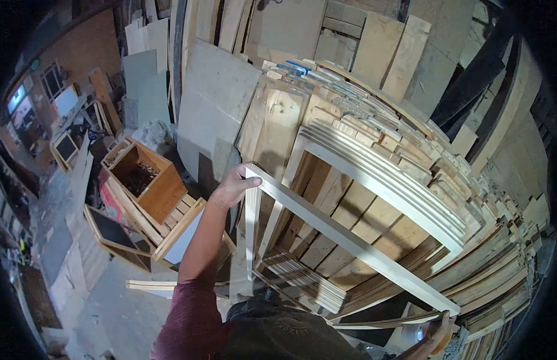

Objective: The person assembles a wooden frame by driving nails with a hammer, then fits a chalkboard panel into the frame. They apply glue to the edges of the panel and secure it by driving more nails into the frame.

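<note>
A pale rectangular wooden frame (341,229) is held between my two hands, tilted in front of my body. My left hand (235,185) grips its upper left corner, thumb over the top and fingers behind. At the lower right corner, my right hand (441,331) is closed on the same frame, its fingers partly hidden. Just beyond stands a stack of similar wooden frames (380,174), their edges lined up against the lumber. Boards show through the openings.
Piled lumber (404,132) rises behind the frames. A grey panel (215,114) leans at centre left. On the left floor are a wooden box (161,183) with dark scraps inside and a dark-panelled frame (113,231). Long boards (500,288) lie stacked at right.
</note>
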The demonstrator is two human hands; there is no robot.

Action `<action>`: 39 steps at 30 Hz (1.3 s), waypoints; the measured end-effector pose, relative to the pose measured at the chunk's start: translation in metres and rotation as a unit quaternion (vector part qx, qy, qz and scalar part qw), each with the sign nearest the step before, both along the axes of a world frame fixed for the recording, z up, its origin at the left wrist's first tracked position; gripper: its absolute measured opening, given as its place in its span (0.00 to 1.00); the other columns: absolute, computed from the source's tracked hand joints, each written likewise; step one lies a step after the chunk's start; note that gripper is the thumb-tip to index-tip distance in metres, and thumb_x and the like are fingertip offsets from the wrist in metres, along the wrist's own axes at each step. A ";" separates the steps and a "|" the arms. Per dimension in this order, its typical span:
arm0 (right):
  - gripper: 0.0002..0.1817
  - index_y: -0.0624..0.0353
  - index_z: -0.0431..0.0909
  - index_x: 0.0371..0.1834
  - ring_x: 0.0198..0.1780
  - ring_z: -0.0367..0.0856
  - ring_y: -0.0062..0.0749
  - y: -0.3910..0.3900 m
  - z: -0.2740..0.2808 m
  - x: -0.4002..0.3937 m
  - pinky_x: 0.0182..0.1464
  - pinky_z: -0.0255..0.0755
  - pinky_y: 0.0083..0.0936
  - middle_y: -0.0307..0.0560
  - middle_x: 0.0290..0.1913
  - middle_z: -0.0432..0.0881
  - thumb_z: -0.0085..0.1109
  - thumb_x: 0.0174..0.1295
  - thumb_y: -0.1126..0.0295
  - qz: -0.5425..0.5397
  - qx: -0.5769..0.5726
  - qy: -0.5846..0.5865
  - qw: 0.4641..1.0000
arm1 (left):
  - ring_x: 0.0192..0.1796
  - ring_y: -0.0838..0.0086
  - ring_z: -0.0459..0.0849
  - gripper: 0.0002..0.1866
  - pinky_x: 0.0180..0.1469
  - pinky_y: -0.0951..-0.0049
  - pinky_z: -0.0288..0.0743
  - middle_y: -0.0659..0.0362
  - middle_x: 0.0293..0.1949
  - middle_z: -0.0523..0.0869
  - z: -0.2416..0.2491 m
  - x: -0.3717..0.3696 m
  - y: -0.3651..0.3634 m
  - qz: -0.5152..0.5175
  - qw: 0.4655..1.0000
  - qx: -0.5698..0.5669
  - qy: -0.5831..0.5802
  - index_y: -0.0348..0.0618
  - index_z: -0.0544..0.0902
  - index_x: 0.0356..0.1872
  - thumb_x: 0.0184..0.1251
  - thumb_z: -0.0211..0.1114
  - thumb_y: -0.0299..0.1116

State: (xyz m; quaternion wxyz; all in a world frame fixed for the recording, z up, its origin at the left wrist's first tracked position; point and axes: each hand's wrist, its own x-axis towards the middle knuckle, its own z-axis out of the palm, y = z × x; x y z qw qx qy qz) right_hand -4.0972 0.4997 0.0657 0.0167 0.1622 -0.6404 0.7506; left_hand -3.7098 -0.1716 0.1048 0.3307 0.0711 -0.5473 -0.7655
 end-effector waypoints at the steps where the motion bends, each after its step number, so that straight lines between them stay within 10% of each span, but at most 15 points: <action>1: 0.38 0.64 0.65 0.56 0.50 0.74 0.35 0.011 -0.011 -0.010 0.55 0.66 0.33 0.46 0.49 0.75 0.73 0.50 0.53 -0.003 0.009 0.003 1.000 | 0.40 0.79 0.80 0.10 0.48 0.75 0.72 0.63 0.37 0.84 0.000 0.000 0.002 0.009 1.000 0.000 0.000 0.42 0.80 0.39 0.59 0.70 0.31; 5: 0.35 0.64 0.65 0.57 0.51 0.74 0.37 -0.012 0.003 0.015 0.54 0.67 0.33 0.46 0.50 0.74 0.70 0.54 0.54 0.015 0.000 -0.015 1.000 | 0.41 0.80 0.80 0.10 0.49 0.75 0.73 0.64 0.38 0.84 -0.002 0.007 0.004 -0.004 1.000 0.011 -0.002 0.43 0.81 0.40 0.61 0.69 0.33; 7: 0.20 0.60 0.68 0.54 0.36 0.78 0.30 -0.018 0.000 0.018 0.43 0.73 0.30 0.45 0.37 0.79 0.60 0.64 0.63 -0.026 -0.094 -0.004 0.995 | 0.42 0.80 0.81 0.10 0.49 0.75 0.73 0.64 0.38 0.84 -0.006 0.013 0.003 -0.008 0.999 0.031 0.000 0.43 0.81 0.41 0.61 0.69 0.33; 19: 0.29 0.65 0.67 0.58 0.39 0.78 0.34 -0.010 -0.008 0.034 0.46 0.74 0.33 0.47 0.39 0.79 0.67 0.58 0.63 0.011 -0.023 -0.008 1.000 | 0.40 0.76 0.81 0.20 0.48 0.73 0.73 0.61 0.34 0.84 -0.017 0.011 0.023 0.060 0.996 -0.029 -0.059 0.41 0.80 0.41 0.62 0.66 0.49; 24: 0.31 0.64 0.66 0.61 0.46 0.78 0.37 0.000 -0.055 0.051 0.51 0.73 0.38 0.49 0.48 0.78 0.65 0.60 0.58 -0.016 0.161 0.005 0.987 | 0.36 0.73 0.83 0.32 0.43 0.72 0.76 0.58 0.32 0.83 -0.100 0.013 0.031 0.080 0.985 -0.015 -0.152 0.37 0.78 0.44 0.63 0.58 0.63; 27: 0.37 0.65 0.60 0.65 0.57 0.70 0.42 -0.005 -0.089 0.070 0.63 0.60 0.40 0.54 0.58 0.71 0.44 0.68 0.42 0.057 -0.065 -0.151 0.985 | 0.36 0.74 0.80 0.29 0.46 0.70 0.73 0.59 0.32 0.83 -0.170 0.028 0.033 0.088 0.966 -0.026 -0.244 0.37 0.81 0.40 0.69 0.52 0.59; 31: 0.35 0.65 0.63 0.61 0.55 0.72 0.41 0.003 -0.161 0.066 0.60 0.63 0.39 0.54 0.54 0.73 0.40 0.69 0.41 0.088 -0.004 -0.158 0.984 | 0.39 0.71 0.81 0.33 0.48 0.67 0.72 0.59 0.34 0.83 -0.260 0.032 0.050 0.209 0.950 -0.040 -0.229 0.37 0.82 0.41 0.70 0.46 0.62; 39: 0.27 0.64 0.73 0.44 0.30 0.75 0.31 0.030 -0.119 0.069 0.35 0.72 0.29 0.45 0.32 0.77 0.45 0.68 0.46 0.000 0.004 -0.085 0.996 | 0.34 0.78 0.80 0.27 0.40 0.73 0.73 0.59 0.31 0.84 -0.117 0.049 0.165 0.251 0.926 -0.069 -0.272 0.32 0.82 0.40 0.63 0.63 0.54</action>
